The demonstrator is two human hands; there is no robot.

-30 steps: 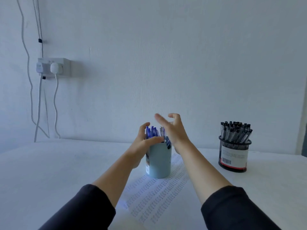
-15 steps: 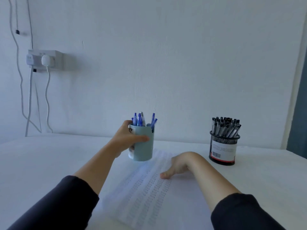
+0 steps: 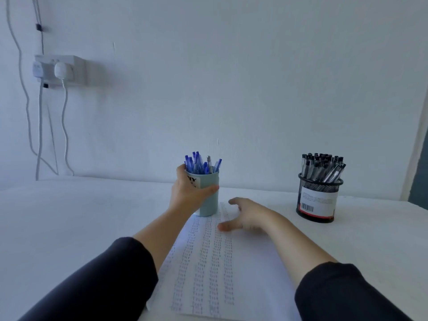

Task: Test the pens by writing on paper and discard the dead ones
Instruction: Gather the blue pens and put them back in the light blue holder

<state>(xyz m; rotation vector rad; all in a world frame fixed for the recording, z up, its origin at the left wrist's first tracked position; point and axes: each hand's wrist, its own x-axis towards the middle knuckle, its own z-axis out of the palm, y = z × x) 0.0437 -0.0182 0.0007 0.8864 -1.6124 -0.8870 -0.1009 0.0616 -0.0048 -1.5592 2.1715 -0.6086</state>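
Head view, left hand: the left hand (image 3: 188,195) is wrapped around the side of a pale blue-green cylindrical cup (image 3: 207,196), thumb across its front, fingers behind; the grip is closed on the cup.
Head view, cup: it stands upright at the far end of the paper, its base on or at the sheet's far edge; which of the two cannot be told.
Head view, blue pens: a bunch of blue-capped pens (image 3: 199,163) stands in the cup, sticking up just above the left hand's fingers.
Head view, right hand: the right hand (image 3: 243,215) lies palm down, fingers spread and loosely open, holding nothing; its thumb and fingertips touch the paper just right of the cup.
Head view, paper: a white sheet of paper covered in columns of small blue pen marks (image 3: 209,265) runs between the two forearms, from beneath the hands toward the wearer.
Head view, black pens: a black wire-mesh pen pot with a white label (image 3: 318,198), packed with black-capped clear pens (image 3: 323,167), stands well to the right of the right hand.
Head view, bench: the white bench (image 3: 69,223) carries everything.
Head view, sleeves: both forearms come out of dark sleeves (image 3: 111,279).
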